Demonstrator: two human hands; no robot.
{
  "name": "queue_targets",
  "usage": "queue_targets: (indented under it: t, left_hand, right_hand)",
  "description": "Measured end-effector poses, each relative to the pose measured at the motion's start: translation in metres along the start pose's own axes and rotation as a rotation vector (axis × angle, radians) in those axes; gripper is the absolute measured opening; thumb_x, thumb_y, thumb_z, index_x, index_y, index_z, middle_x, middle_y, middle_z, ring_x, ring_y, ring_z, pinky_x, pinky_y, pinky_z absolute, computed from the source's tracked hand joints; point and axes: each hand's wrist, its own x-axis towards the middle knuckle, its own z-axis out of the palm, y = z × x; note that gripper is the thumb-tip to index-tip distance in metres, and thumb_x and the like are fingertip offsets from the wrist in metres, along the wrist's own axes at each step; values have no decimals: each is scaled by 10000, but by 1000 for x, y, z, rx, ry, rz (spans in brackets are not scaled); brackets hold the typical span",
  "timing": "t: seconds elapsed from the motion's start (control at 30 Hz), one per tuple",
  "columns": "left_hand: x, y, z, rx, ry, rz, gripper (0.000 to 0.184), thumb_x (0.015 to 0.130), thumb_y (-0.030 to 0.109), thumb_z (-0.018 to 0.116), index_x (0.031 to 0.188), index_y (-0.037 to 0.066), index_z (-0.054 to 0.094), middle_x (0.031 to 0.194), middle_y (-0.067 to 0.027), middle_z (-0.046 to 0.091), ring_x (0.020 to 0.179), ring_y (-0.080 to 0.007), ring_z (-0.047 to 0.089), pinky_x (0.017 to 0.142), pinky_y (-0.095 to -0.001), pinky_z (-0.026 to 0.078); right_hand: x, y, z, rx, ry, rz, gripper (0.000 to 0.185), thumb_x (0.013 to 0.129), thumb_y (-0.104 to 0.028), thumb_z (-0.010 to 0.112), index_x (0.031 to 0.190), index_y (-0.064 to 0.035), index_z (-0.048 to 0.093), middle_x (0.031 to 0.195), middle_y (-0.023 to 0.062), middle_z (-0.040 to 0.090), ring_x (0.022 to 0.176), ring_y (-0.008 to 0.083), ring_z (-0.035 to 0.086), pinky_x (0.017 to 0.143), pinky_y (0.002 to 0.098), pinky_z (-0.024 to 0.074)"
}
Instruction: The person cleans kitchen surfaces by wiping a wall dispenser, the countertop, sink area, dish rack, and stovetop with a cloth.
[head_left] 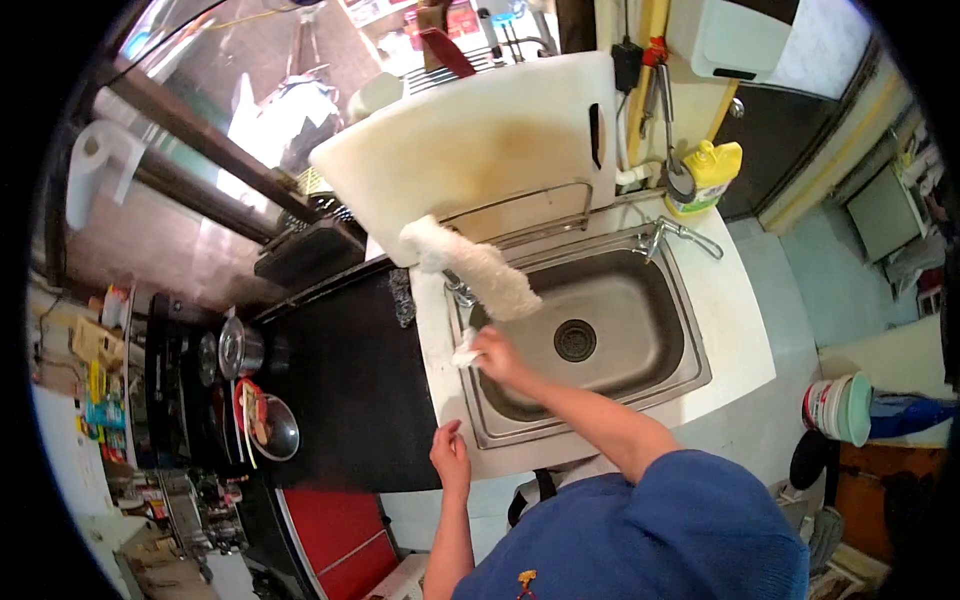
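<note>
White cloth (pixel 465 354) (can be paper also, can't tell) is at left rim of the metal sink (pixel 632 318), small and crumpled. R hand (pixel 499 358) has hold of it: fingers are closed w/ cloth btwn them, and R arm reaches across front part of basin. If cloth touches the rim, I can't tell.

L hand (pixel 451 458) is half open, fingers a bit bent, w/ nothing seen in it. It is near front left corner of sink, by the border btwn white countertop (pixel 748 335) and black surface (pixel 350 400); contact is not clear.

Fluffy towel (pixel 478 270) hangs over back left corner of sink, close to R hand. Behind it stands a wire rack (pixel 545 233) and a big cutting board (pixel 480 150), leaning. Faucet (pixel 655 240) and yellow bottle (pixel 706 178) are at back right.
</note>
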Motion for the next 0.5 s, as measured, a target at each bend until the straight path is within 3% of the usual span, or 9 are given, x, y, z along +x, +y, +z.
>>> queue_targets:
  t: [0.07, 0.13, 0.2, 0.3, 0.43, 0.5]
  left_hand:
    - [31, -6, 6, 56, -18, 19, 257, 829, -32, 525, 1077, -9, 591, 1014, -145, 604, 898, -262, 594, 776, -332, 476]
    - [57, -16, 17, 111, -28, 42, 277, 820, -26, 534, 1092, -5, 581, 1062, -149, 581, 940, -285, 569, 801, -348, 463]
    - [79, -26, 29, 301, 47, 220, 311, 815, -8, 550, 1125, -1, 562, 1175, -151, 531, 1066, -318, 499, 902, -373, 420]
    - [84, -33, 46, 443, 65, 201, 361, 813, 9, 563, 1172, 9, 533, 1237, -142, 497, 1148, -326, 441, 973, -411, 370]
    - [80, -35, 53, 526, 118, 203, 406, 826, 24, 529, 1231, 34, 496, 1267, -155, 473, 1163, -345, 424, 1007, -426, 335]
    - [81, -34, 53, 539, 116, 196, 401, 830, 32, 529, 1230, 35, 498, 1267, -154, 475, 1163, -342, 425, 1005, -425, 336]
  right_hand:
    - [0, 9, -47, -28, 271, 94, 182, 715, -5, 616, 897, -17, 609, 1017, 179, 521, 968, 355, 529, 821, 419, 450]
    - [6, 31, -100, -234, 344, 124, 209, 730, 11, 600, 938, -2, 592, 1038, 176, 502, 982, 357, 518, 830, 432, 439]
    - [19, 43, -134, -267, 457, 209, 201, 738, 25, 589, 937, 8, 584, 1018, 177, 493, 1005, 365, 500, 839, 442, 433]
    - [39, 72, -163, -516, 541, 73, 274, 743, 33, 589, 1017, 21, 570, 1062, 185, 495, 1037, 372, 487, 854, 432, 440]
    - [50, 85, -165, -655, 482, 113, 403, 771, -56, 634, 1153, 28, 538, 1185, 200, 490, 1144, 372, 454, 947, 440, 404]
    - [55, 84, -166, -947, 311, 178, 571, 798, -192, 664, 1276, 48, 460, 1319, 195, 445, 1262, 371, 380, 1045, 471, 319]
